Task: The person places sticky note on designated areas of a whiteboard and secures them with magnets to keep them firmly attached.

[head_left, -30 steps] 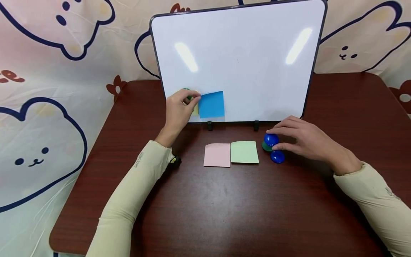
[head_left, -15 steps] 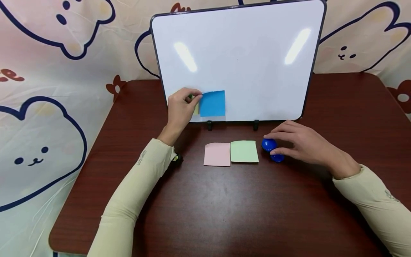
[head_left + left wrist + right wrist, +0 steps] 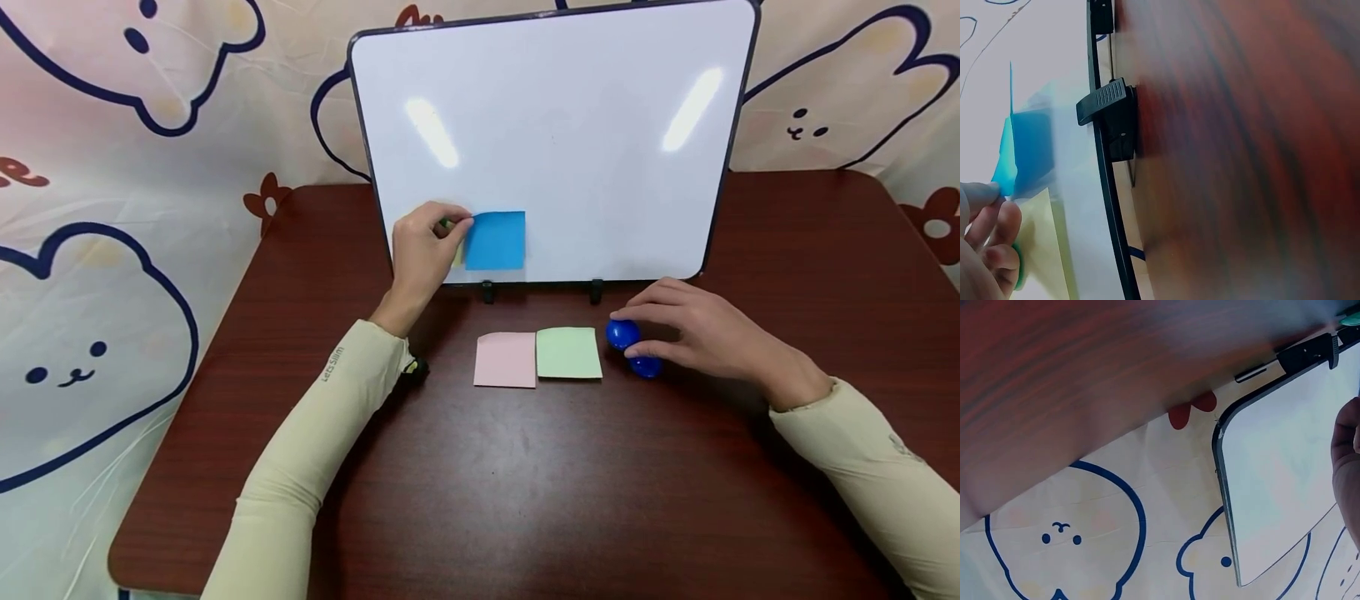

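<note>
Left hand (image 3: 423, 254) has thumb and fingertips closed in a pinch at the upper left corner of a plain, square, bright blue paper note (image 3: 497, 242), holding it up at the lower left of a glossy white, black-framed board (image 3: 585, 150). Right hand (image 3: 701, 333) reaches over the dark red-brown wooden desk (image 3: 525, 483), thumb and forefinger parted just enough to take a round, domed, deep blue disc (image 3: 622, 334) between them; it seems to have hold of it, though whether the disc is clear of the desk I cannot tell. Another blue disc (image 3: 645, 367) sits just beside it, partly hidden by the thumb.

My reading is that the blue note is being positioned while a fastener is picked up for it. A small green disc (image 3: 1018, 265) by the yellow paper note (image 3: 1047, 240) behind the left fingers hints that the discs are magnets. If so, the next move calls for keeping the blue note steady and bringing 1 disc across to press on it.

The blue note shows no writing, and its top edge bows slightly near the pinch. Below the board, 2 more notes, pink (image 3: 506, 360) and pale green (image 3: 568, 353), lie side by side.
</note>
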`<state>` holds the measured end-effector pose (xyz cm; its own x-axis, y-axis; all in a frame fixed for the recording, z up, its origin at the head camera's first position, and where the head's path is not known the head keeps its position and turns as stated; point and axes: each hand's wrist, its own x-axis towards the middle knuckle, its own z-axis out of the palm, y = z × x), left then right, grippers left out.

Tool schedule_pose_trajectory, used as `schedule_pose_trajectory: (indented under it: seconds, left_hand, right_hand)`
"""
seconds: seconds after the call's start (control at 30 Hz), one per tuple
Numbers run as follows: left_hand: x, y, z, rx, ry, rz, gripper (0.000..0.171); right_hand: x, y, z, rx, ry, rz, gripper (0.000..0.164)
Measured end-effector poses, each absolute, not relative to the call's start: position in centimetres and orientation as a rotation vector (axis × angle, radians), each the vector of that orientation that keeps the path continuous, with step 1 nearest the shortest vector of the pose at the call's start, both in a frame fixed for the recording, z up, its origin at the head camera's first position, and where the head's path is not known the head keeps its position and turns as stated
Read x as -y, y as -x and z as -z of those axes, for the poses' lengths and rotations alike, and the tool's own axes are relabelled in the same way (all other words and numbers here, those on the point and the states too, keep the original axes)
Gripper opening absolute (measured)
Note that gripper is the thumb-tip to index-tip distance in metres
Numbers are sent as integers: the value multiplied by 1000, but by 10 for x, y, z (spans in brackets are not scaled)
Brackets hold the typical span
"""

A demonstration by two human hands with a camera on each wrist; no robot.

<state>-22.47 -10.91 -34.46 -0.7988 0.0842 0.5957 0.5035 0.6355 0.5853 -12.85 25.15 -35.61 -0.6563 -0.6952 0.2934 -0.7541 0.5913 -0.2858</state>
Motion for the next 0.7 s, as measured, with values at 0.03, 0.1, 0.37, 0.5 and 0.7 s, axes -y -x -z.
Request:
schedule_pose_trajectory:
  seconds: [0.03,0.1,0.37,0.5,0.7]
  left_hand:
    - [109,224,344,2335,449,1055,18]
    - [108,224,342,2347,429,1048,18]
    - [102,222,340,2402,340,981,19]
    - [100,222,340,2412,321,945,18]
    - [98,222,340,2400,306,909,16]
  right_hand:
    - [-251,129,356,2665,-1229,-584,54]
    - [-249,130,356,2657,-1243,-579,54]
    - [-248,130,356,2644,-1249,-573,54]
    - [-248,130,356,2642,-1250,-569,54]
    - [-248,129,357,2630,-1255,-568,54]
